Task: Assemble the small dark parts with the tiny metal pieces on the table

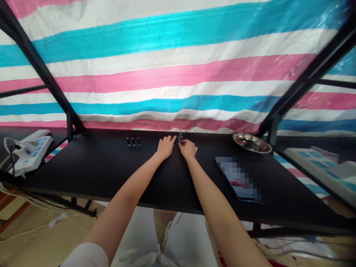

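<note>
My left hand (166,147) lies on the black table with its fingers stretched out and slightly apart. Just across from it, my right hand (188,149) has thumb and forefinger drawn together at the near end of a short column of small greyish, shiny pieces (180,136). Whatever sits between those fingertips is too small to make out. To the left stand three small dark cylinders with silvery ends, the middle one (133,142) between the other two. Beyond my right hand, several tiny pieces (196,135) lie in a row close to the table's back edge.
A shiny metal dish (251,143) is at the back right of the black table (111,167). Nearer me lies a phone (236,180), its screen blurred. Power strips (35,152) with cables lie at the left. A striped sheet (167,70) hangs behind, between black frame bars.
</note>
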Demonstrator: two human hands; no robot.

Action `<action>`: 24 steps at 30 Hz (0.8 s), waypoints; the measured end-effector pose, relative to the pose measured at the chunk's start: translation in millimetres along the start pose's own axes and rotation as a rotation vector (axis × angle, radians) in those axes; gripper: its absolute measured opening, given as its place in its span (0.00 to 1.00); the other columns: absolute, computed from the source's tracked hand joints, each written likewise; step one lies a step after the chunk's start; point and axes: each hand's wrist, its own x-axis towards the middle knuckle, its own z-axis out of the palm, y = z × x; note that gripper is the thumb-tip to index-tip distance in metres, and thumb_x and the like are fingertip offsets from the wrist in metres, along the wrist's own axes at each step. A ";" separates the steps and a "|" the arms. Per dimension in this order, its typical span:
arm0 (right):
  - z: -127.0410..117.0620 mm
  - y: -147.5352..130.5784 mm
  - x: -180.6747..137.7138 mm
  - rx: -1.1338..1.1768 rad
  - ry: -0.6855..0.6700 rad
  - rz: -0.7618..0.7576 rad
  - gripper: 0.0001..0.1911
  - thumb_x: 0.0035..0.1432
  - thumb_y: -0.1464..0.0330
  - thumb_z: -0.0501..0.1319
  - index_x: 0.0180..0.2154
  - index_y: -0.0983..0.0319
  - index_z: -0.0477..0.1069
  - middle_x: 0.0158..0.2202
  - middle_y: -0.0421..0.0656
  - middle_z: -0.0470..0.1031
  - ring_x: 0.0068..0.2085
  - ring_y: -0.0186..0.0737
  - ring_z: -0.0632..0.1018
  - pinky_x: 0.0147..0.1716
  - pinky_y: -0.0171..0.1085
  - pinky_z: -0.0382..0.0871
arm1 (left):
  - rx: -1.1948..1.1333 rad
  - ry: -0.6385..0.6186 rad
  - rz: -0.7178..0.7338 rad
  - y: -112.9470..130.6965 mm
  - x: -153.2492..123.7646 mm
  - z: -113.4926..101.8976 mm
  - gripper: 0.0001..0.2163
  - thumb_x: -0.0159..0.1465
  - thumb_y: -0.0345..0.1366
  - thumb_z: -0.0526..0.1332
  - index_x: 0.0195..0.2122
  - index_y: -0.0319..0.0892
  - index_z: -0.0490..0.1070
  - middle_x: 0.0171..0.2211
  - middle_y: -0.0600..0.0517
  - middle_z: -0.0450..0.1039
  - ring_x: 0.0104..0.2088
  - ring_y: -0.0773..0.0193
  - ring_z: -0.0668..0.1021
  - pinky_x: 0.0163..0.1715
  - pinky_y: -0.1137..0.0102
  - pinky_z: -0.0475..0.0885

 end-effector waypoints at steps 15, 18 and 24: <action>-10.6 -9.4 -13.2 0.022 -0.155 -0.115 0.06 0.50 0.65 0.59 0.30 0.59 0.72 0.28 0.41 0.73 0.33 0.39 0.70 0.34 0.37 0.56 | -0.328 0.345 -0.180 -24.2 -47.4 -35.1 0.06 0.60 0.36 0.57 0.35 0.41 0.71 0.35 0.50 0.72 0.36 0.63 0.71 0.39 0.68 0.64; -10.3 -12.8 -18.6 0.046 -0.188 -0.240 0.05 0.51 0.66 0.58 0.31 0.59 0.71 0.26 0.40 0.72 0.32 0.38 0.69 0.33 0.36 0.57 | -0.383 0.391 -0.177 -25.7 -55.8 -34.2 0.06 0.60 0.36 0.57 0.34 0.41 0.71 0.34 0.50 0.72 0.34 0.64 0.71 0.38 0.69 0.65; -12.4 -20.6 -25.2 0.038 -0.206 -0.452 0.05 0.52 0.67 0.57 0.31 0.60 0.70 0.25 0.40 0.70 0.32 0.39 0.69 0.34 0.35 0.58 | -0.411 0.388 -0.195 -26.2 -59.9 -35.6 0.06 0.60 0.36 0.57 0.34 0.42 0.71 0.34 0.50 0.72 0.35 0.63 0.72 0.39 0.68 0.66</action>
